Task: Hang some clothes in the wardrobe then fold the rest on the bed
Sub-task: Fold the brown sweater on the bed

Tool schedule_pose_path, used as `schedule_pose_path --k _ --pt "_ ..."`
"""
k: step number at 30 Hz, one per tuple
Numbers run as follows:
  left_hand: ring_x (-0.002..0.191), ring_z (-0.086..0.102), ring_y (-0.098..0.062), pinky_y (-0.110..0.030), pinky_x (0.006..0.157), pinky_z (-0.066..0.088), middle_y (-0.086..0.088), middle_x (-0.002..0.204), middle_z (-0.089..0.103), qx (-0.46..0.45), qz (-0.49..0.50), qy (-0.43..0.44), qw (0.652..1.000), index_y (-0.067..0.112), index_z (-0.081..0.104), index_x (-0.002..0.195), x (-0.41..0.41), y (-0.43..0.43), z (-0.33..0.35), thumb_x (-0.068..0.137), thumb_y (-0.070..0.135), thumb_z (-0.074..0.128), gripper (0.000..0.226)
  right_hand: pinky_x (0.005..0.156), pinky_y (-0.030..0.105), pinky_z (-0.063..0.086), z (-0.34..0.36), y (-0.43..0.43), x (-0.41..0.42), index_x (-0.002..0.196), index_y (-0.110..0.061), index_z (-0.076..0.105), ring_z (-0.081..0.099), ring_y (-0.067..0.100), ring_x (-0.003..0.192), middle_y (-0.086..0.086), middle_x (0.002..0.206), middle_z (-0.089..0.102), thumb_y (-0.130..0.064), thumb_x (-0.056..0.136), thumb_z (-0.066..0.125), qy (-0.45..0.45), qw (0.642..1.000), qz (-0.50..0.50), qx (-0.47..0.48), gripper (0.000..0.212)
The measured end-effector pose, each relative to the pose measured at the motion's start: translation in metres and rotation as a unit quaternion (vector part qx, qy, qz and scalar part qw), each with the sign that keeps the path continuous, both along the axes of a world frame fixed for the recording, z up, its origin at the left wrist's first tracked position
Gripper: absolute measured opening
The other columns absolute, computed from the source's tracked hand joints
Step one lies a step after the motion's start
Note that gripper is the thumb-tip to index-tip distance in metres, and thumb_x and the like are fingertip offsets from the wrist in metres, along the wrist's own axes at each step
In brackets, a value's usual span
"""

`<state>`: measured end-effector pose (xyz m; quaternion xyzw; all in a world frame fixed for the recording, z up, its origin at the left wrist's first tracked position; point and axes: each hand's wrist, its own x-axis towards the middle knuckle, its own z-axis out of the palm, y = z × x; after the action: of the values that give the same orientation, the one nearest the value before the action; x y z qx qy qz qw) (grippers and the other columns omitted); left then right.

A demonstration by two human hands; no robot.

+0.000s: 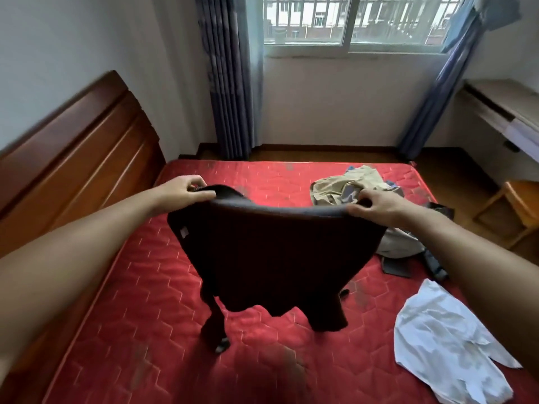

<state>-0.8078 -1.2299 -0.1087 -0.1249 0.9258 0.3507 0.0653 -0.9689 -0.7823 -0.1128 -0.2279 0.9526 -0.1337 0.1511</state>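
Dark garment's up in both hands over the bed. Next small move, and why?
Probably lower the dark garment flat onto the red mattress: the left hand and right hand pinch its top corners, it hangs spread out, and bare mattress lies beneath it.

Head-worn view, downward over the bed [163,301]

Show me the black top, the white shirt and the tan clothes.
black top [277,258], head view, middle of the hanging cloth.
white shirt [437,339], head view, middle of its body.
tan clothes [335,186], head view, top of the crumpled heap.
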Motion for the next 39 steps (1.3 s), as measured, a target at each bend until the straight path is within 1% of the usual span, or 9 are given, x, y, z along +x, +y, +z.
schedule_pose_path --k 2,4,9,13,20,25,31,36,39 --pt "0.084 0.067 -0.014 -0.033 0.077 0.056 0.003 0.092 0.068 -0.066 -0.038 -0.070 0.995 0.029 0.064 0.097 -0.004 -0.008 -0.009 0.078 0.043 0.084 0.031 0.080 0.037 0.051 -0.010 -0.012 -0.008 0.085 -0.026 0.062 0.062 0.022 0.088 -0.004 0.089 0.064 -0.082 0.068 0.065 0.016 0.990 0.072 0.116 0.059" --pt "0.086 0.065 -0.015 -0.035 0.077 0.054 0.001 0.094 0.066 -0.125 -0.039 -0.094 0.987 0.029 0.062 0.096 -0.014 -0.016 -0.020 0.073 0.035 0.088 0.035 0.077 0.034 0.050 -0.022 -0.025 -0.019 0.090 -0.025 0.066 0.065 0.027 0.094 -0.001 0.092 0.067 -0.063 0.074 0.076 0.041 0.983 0.092 0.152 0.042" --pt "0.089 0.064 -0.028 -0.035 0.072 0.046 0.001 0.083 0.063 -0.193 0.042 -0.036 0.980 0.025 0.054 0.083 -0.062 -0.032 -0.023 0.082 0.024 0.077 0.023 0.081 0.036 0.050 -0.015 -0.053 -0.073 0.094 -0.026 0.065 0.065 0.029 0.097 0.002 0.095 0.065 -0.046 0.085 0.074 0.097 0.988 0.066 0.102 0.024" --pt "0.096 0.064 -0.033 -0.038 0.076 0.047 -0.009 0.097 0.065 -0.230 0.091 0.023 0.969 0.023 0.051 0.092 -0.119 -0.044 0.021 0.086 0.026 0.072 0.022 0.073 0.035 0.046 0.031 -0.075 -0.132 0.098 -0.022 0.058 0.064 0.035 0.098 0.007 0.100 0.064 -0.044 0.088 0.071 0.154 0.987 -0.003 0.051 0.027" --pt "0.086 0.049 -0.025 -0.036 0.073 0.036 -0.007 0.095 0.055 -0.252 0.131 0.184 0.941 0.017 0.051 0.099 -0.167 -0.053 0.150 0.091 0.022 0.069 0.020 0.086 0.046 0.047 0.153 -0.097 -0.180 0.108 -0.009 0.058 0.064 0.044 0.099 0.023 0.105 0.067 -0.023 0.090 0.064 0.347 0.937 -0.019 -0.019 0.024" --pt "0.086 0.055 -0.025 -0.033 0.072 0.036 -0.005 0.092 0.058 -0.218 0.105 0.193 0.951 0.018 0.052 0.097 -0.147 -0.046 0.169 0.087 0.022 0.073 0.023 0.087 0.046 0.048 0.177 -0.088 -0.161 0.115 -0.011 0.059 0.064 0.043 0.101 0.021 0.108 0.068 -0.022 0.087 0.066 0.355 0.934 -0.012 -0.036 0.031" --pt "0.087 0.063 -0.023 -0.032 0.072 0.042 -0.003 0.087 0.066 -0.172 0.040 0.096 0.980 0.017 0.059 0.090 -0.100 -0.017 0.080 0.081 0.017 0.079 0.021 0.073 0.037 0.047 0.101 -0.075 -0.108 0.102 -0.020 0.058 0.067 0.039 0.094 0.014 0.101 0.070 -0.026 0.077 0.063 0.260 0.966 0.008 -0.007 0.026" --pt "0.079 0.064 -0.023 -0.031 0.066 0.041 0.007 0.075 0.061 -0.156 -0.019 -0.028 0.987 0.030 0.049 0.078 -0.055 0.006 -0.059 0.083 0.019 0.076 0.030 0.079 0.039 0.054 -0.046 -0.067 -0.064 0.101 -0.022 0.059 0.067 0.036 0.099 0.009 0.104 0.071 -0.040 0.072 0.058 0.154 0.982 0.085 0.071 0.034" --pt "0.090 0.065 -0.027 -0.033 0.069 0.043 0.004 0.085 0.062 -0.176 -0.067 -0.094 0.978 0.031 0.046 0.085 -0.026 0.022 -0.152 0.085 0.019 0.069 0.026 0.080 0.038 0.049 -0.144 -0.058 -0.026 0.107 -0.022 0.055 0.067 0.031 0.106 0.004 0.110 0.070 -0.037 0.080 0.059 0.104 0.980 0.127 0.116 0.031"
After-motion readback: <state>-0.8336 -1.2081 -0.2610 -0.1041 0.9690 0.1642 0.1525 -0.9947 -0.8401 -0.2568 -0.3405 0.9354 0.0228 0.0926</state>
